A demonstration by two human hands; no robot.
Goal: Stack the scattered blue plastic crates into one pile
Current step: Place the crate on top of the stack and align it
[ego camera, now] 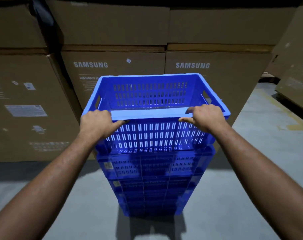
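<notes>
A tall pile of blue slotted plastic crates [152,184] stands on the grey floor in front of me. The top blue crate [152,134] sits on the pile, its inside empty. My left hand [97,123] grips the near rim at its left corner, fingers curled over the edge and thumb under it. My right hand [204,116] grips the same near rim at its right corner in the same way. Both arms reach forward from the bottom corners of the view.
Large brown cardboard boxes [112,80] printed with a brand name form a wall right behind the pile and to the left. More boxes [296,73] stand at the right. Grey concrete floor [251,170] with a yellow line lies to the right.
</notes>
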